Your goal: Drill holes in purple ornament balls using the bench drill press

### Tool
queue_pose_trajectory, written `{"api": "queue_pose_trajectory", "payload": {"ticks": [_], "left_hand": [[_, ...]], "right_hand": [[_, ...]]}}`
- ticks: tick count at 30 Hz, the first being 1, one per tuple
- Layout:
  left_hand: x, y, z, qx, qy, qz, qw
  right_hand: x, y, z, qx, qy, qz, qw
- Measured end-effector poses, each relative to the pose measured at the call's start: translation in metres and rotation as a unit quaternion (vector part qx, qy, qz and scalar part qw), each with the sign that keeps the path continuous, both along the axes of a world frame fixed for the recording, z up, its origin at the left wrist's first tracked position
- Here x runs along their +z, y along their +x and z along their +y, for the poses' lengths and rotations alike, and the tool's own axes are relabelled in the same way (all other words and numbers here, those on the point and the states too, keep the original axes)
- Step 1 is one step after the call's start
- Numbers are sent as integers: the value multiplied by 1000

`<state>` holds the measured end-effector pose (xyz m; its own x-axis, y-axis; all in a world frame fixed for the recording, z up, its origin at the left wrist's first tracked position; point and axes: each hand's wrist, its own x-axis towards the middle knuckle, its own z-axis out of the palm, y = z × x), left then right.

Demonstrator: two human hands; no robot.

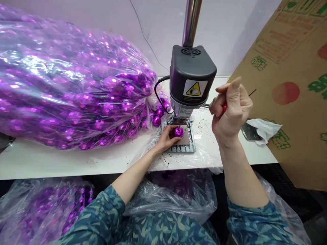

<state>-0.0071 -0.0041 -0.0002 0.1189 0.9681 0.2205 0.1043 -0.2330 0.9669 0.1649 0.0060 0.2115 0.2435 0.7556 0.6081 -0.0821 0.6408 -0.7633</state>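
Note:
My left hand [167,139] grips a shiny purple mirror-faceted ball [179,131] between thumb and fingers. The ball rests on a brown pad [186,137] over the slotted metal base [192,149] of a small drill press [192,73], directly beneath its chuck. Whether the bit touches the ball, I cannot make out. Raised to the right of the motor housing, my right hand [232,109] is closed around a slim tool [224,108]; something red shows at its palm side and a thin dark rod sticks out on the far side. Its exact kind is hidden by the fingers.
A big clear bag [76,92] of purple balls fills the table's left side, with loose balls [156,120] by its tied neck. Dark shavings dot the white table [114,163]. At right are a phone [251,132], a tissue [267,129] and a cardboard box [288,112]. Plastic bags [176,194] hang below.

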Motion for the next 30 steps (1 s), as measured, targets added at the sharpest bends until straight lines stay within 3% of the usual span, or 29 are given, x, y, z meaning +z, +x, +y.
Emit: {"api": "queue_pose_trajectory", "payload": {"ticks": [6,16,30], "left_hand": [[1,0,1,-8,5,-3,1000],[-2,-1,0,1,-5,-6,1000],[3,-1,-2,-8,18,4,1000]], "right_hand": [[-18,-1,-8,9,72,21,997],[-40,4,-7,-23,123,6,992],[-80,11,3,-76,154,-23,985]]}}
